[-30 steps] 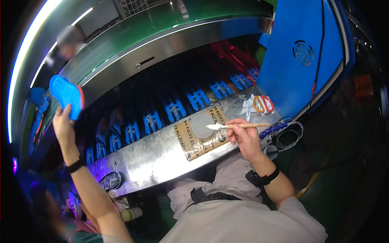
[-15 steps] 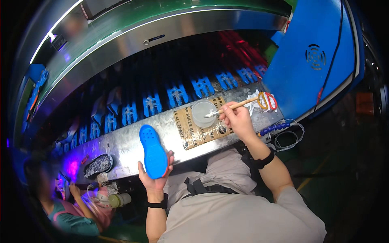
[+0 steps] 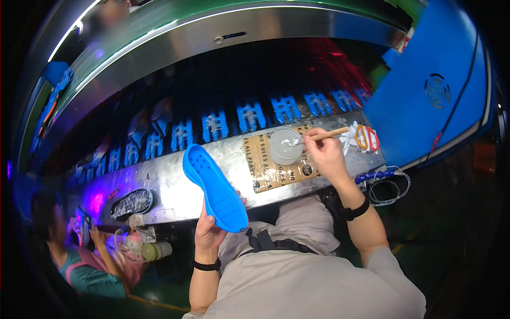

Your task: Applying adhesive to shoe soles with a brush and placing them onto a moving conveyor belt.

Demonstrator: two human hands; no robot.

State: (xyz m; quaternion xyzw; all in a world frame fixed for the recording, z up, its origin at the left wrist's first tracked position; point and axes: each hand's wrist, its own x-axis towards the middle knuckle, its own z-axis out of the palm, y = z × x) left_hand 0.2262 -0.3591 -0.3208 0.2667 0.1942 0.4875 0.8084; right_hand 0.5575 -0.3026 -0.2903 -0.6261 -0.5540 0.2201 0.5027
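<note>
A blue shoe sole (image 3: 215,186) rests in my left hand (image 3: 210,229), whose fingers and thumb grip its near end. The sole's far end, dotted with small holes, points forward and left over the metal bench edge. In my right hand (image 3: 326,157) is a brush with a wooden handle (image 3: 333,133), pinched between thumb and fingers. Its whitish tip sits inside a translucent plastic cup (image 3: 286,150), near the right wall. Under the cup lies a piece of brown printed cardboard (image 3: 264,179).
Scissors with orange and red handles (image 3: 362,138) lie on white crumpled paper at right. Blue clamps (image 3: 251,118) line the conveyor beyond the metal bench (image 3: 170,196). A dark shoe piece (image 3: 133,204) lies at left, near a seated co-worker (image 3: 95,266). A blue hose (image 3: 372,176) hangs at right.
The sole has turned in my left hand, its near end swinging to the right and its face tilting. The brush tip has shifted toward the cup's right side. The whole view has moved slightly.
</note>
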